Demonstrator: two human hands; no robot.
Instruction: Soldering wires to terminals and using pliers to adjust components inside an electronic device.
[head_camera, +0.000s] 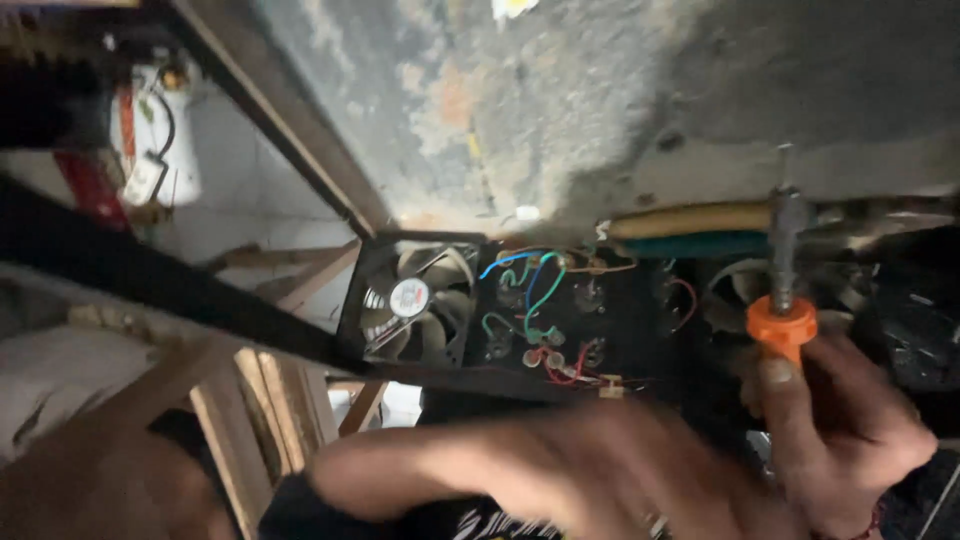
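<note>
A worn, stained grey bench (560, 110) fills the far part of the view, with a dark metal bar crossing at the left. At its near edge sits a black open-framed electronics unit (600, 320), probably rigid and moderately heavy, best gripped by its metal frame, away from the parts inside. A cooling fan (408, 300) occupies its left end; thin, fragile blue, green and red wires (535, 290) loop beside it. At right, the right hand (850, 430) is wrapped around a screwdriver (783, 290) by its orange handle, shaft pointing up. The left hand (520, 470) is blurred; its grip cannot be told.
</note>
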